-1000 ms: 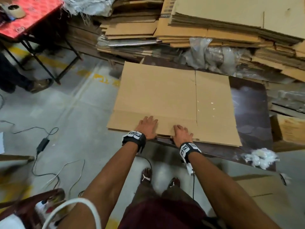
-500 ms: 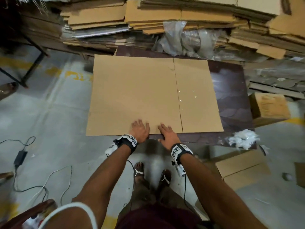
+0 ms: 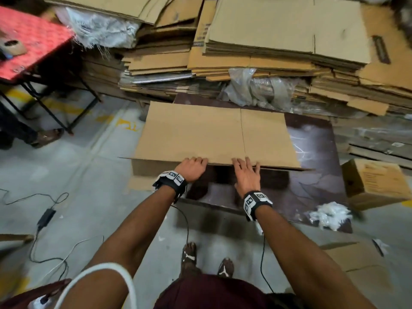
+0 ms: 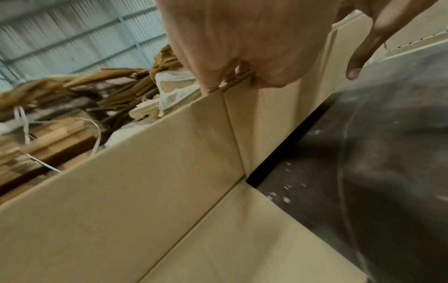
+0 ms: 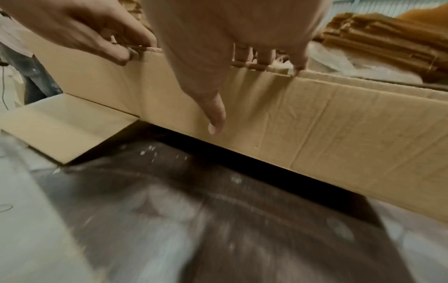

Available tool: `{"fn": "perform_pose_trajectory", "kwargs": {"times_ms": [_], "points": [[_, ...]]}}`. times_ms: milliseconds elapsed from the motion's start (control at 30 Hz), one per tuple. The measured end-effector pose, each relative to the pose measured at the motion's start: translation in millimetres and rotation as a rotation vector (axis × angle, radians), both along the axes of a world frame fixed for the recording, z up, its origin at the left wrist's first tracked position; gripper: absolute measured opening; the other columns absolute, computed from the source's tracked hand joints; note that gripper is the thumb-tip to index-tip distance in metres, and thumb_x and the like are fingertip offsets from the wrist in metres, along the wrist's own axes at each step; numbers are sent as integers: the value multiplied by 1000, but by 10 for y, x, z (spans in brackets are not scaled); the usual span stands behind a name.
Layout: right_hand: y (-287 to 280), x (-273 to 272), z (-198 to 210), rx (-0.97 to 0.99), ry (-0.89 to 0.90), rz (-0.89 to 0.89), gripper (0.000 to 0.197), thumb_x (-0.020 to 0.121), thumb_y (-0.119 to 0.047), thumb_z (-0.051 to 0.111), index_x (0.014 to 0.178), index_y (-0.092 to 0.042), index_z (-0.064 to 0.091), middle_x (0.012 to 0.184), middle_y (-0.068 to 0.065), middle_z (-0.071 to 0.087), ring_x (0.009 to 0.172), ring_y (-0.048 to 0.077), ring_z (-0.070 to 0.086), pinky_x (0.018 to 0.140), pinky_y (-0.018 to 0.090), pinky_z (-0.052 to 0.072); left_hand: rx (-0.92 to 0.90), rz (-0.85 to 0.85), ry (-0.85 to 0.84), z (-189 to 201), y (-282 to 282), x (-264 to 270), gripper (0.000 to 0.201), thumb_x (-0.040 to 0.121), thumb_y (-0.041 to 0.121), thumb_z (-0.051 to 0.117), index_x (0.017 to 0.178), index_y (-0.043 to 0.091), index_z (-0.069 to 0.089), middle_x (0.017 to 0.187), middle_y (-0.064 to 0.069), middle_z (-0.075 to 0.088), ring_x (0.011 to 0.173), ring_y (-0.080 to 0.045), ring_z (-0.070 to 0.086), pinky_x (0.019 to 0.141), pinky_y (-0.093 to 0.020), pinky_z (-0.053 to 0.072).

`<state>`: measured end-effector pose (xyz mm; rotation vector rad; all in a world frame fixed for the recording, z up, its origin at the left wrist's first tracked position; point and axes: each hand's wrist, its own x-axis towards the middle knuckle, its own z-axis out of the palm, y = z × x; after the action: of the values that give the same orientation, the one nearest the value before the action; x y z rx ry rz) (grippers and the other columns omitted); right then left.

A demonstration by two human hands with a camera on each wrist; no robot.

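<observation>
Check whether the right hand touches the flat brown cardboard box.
Touching. Right wrist view: the right hand grips the edge of the flat brown cardboard box.

Both bare arms reach forward from 6 o'clock, the left forearm angling toward 1 o'clock, the right toward 11, wrists close together. The left hand [image 3: 191, 168] hooks its fingers over the near edge of the cardboard sheet [image 3: 200, 134]; the right hand [image 3: 246, 175], at its 3 o'clock, does likewise, thumb pointing down.
</observation>
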<state>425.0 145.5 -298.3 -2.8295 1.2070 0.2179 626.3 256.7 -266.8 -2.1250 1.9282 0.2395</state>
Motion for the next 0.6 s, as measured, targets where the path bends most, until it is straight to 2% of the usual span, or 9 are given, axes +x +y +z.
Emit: {"fn": "perform_pose_trajectory", "kwargs": {"times_ms": [100, 167, 267, 367, 433, 467, 500, 567, 600], "points": [[-227, 84, 403, -100, -83, 42, 82, 79, -18, 80, 151, -21, 40, 149, 4, 50, 144, 33, 40, 115, 61, 27, -96, -31, -55, 410, -104, 118, 30, 102, 11, 39, 131, 5, 44, 123, -17, 61, 108, -35, 62, 85, -46, 50], [-430, 131, 715, -171, -183, 38, 71, 78, -22, 81, 142, -24, 50, 138, 2, 58, 132, 32, 49, 106, 56, 37, -159, -20, -63, 758, -198, 192, 28, 100, 10, 42, 128, 5, 45, 120, -17, 62, 106, -36, 61, 84, -46, 48], [-742, 189, 1243, -237, -275, -19, 52, 83, -28, 74, 132, -28, 57, 128, 1, 64, 124, 32, 54, 102, 57, 37, -267, 0, -38, 1241, -340, 282, 32, 98, 8, 43, 129, 3, 47, 120, -20, 63, 104, -39, 61, 87, -47, 46], [-941, 208, 1685, -272, -211, -35, 32, 93, -34, 67, 125, -32, 62, 119, 1, 70, 113, 29, 64, 103, 55, 36, -326, 36, 32, 1573, -448, 347, 48, 96, 8, 50, 144, 3, 42, 133, -20, 58, 119, -39, 56, 100, -46, 43], [-1023, 200, 1892, -313, -238, -60, 24, 95, -32, 67, 118, -33, 64, 108, 0, 72, 104, 26, 67, 104, 54, 36, -386, 44, 81, 1736, -510, 357, 52, 101, 25, 52, 149, 10, 40, 136, -17, 58, 119, -36, 57, 100, -45, 44], [-1065, 197, 1972, -338, -258, -76, 23, 95, -32, 67, 117, -32, 64, 104, -1, 72, 101, 25, 68, 104, 56, 35, -411, 39, 69, 1815, -528, 362, 57, 102, 42, 50, 151, 16, 38, 136, -16, 58, 119, -36, 57, 99, -46, 45], [-1104, 190, 2040, -357, -278, -89, 23, 95, -31, 68, 118, -31, 64, 103, -1, 72, 100, 25, 69, 105, 58, 35, -414, 32, 25, 1883, -540, 373, 71, 98, 62, 47, 155, 23, 32, 139, -13, 57, 119, -35, 56, 99, -47, 45], [-1164, 158, 2157, -371, -305, -98, 27, 96, -31, 67, 122, -31, 63, 109, 0, 71, 103, 27, 68, 106, 60, 35, -365, 42, -79, 1999, -542, 403, 111, 72, 91, 51, 161, 37, 11, 150, -10, 46, 122, -36, 52, 103, -51, 42], [-1186, 133, 2209, -383, -321, -100, 28, 96, -32, 67, 123, -31, 62, 110, 0, 71, 104, 27, 68, 106, 61, 36, -334, 49, -112, 2059, -543, 406, 131, 57, 95, 60, 160, 42, -1, 157, -10, 37, 127, -39, 48, 107, -54, 40]]}}
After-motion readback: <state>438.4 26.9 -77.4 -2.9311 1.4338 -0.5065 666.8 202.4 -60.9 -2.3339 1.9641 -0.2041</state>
